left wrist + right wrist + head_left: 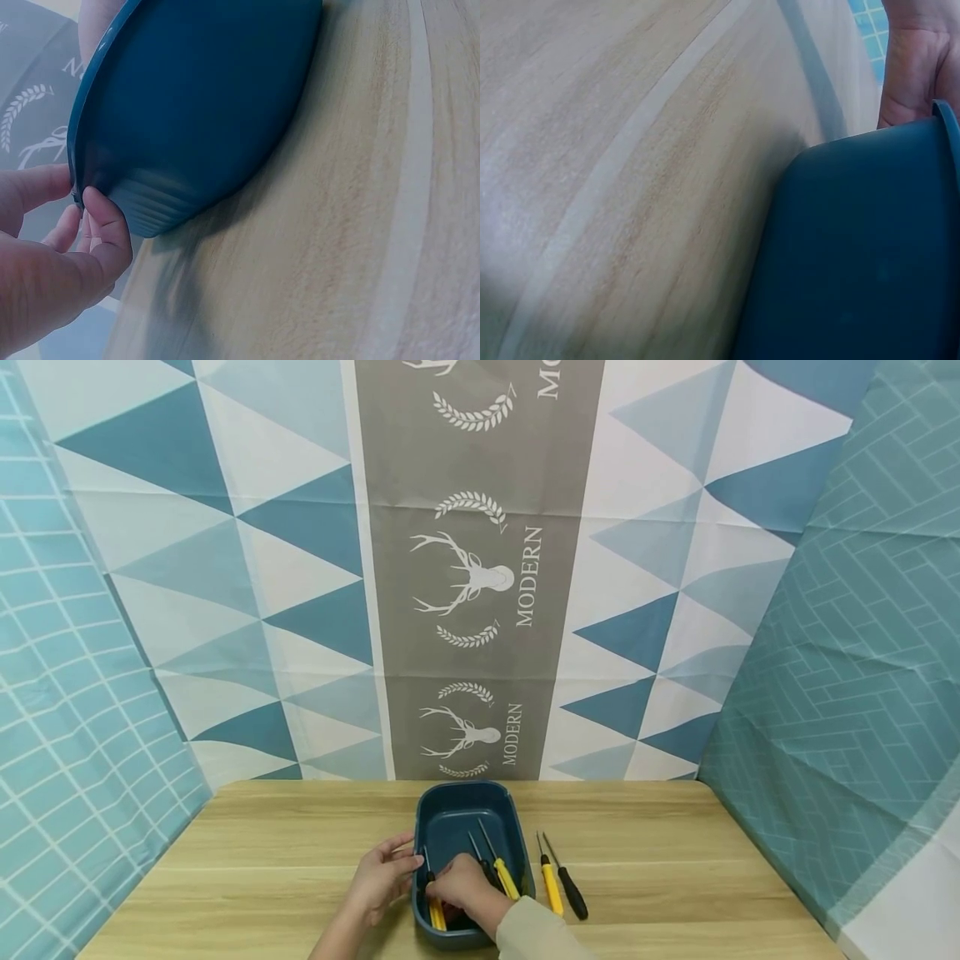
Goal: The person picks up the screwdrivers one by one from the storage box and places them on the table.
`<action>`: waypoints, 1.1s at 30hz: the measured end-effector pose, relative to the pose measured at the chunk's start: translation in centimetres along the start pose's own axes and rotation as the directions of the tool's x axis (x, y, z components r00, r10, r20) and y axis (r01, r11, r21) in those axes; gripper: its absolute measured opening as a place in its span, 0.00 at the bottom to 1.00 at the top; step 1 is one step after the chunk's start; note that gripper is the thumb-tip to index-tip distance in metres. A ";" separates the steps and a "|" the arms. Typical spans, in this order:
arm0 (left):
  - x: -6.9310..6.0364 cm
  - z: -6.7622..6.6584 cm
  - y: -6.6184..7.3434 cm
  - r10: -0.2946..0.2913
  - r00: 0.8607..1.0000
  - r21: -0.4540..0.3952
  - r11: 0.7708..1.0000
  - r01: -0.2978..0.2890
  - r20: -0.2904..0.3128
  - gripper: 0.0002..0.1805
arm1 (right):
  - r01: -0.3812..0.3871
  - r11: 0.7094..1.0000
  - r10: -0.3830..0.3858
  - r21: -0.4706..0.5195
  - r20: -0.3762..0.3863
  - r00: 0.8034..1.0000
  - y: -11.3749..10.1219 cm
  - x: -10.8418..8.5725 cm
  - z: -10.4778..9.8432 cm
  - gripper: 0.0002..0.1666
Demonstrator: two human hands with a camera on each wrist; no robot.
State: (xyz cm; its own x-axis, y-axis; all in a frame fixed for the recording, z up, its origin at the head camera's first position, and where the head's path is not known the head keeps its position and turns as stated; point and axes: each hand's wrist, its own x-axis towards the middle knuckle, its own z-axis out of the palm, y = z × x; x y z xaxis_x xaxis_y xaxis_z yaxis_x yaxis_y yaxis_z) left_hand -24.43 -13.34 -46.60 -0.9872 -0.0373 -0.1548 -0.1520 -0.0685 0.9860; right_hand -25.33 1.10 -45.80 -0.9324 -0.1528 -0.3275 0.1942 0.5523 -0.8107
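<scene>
Bin (465, 790) sits near the back edge of the tabletop (285, 860). Left hand (381, 881) pinches its left rim; right hand (465, 885) curls over a yellow-handled screwdriver (437, 917) along the bin's inner left wall, grip unclear. Two loose screwdrivers (552, 891) lie just right of the bin, tabletop stretching wide beyond.

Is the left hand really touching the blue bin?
Touching. The left wrist view shows it: the left hand pinches the blue bin at its edge, with no gap.
</scene>
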 end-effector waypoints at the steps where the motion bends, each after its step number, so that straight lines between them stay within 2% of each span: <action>1: 0.0 0.0 0.0 -0.001 1.000 0.001 1.000 0.001 -0.002 0.30 | -0.004 1.000 0.004 0.014 0.008 1.000 0.0 0.0 -0.1 0.06; 11: 0.0 0.2 0.3 0.000 1.000 0.009 1.000 0.001 -0.010 0.31 | -0.039 0.991 0.028 0.124 0.090 0.996 0.2 -0.2 -0.2 0.04; 16: 0.0 0.2 0.2 -0.002 1.000 0.012 1.000 0.002 -0.007 0.31 | -0.055 0.990 0.038 0.128 0.126 0.991 0.0 -0.2 -0.4 0.08; 21: -0.1 0.2 0.1 -0.011 1.000 0.012 1.000 0.011 -0.004 0.32 | -0.064 0.992 0.050 0.109 0.124 0.991 0.2 0.1 -0.4 0.10; 33: -0.2 0.1 0.2 0.012 1.000 0.002 1.000 -0.012 0.007 0.32 | -0.051 0.987 0.030 0.152 0.135 0.990 0.6 0.0 -0.6 0.10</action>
State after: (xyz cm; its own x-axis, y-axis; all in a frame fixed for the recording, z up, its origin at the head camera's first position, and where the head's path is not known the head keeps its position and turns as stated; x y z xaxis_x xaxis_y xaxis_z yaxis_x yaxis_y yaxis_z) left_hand -24.22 -13.24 -46.39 -0.9893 -0.0308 -0.1429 -0.1406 -0.0663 0.9878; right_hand -25.37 1.94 -45.92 -0.8763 -0.2455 -0.4146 0.2856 0.4283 -0.8573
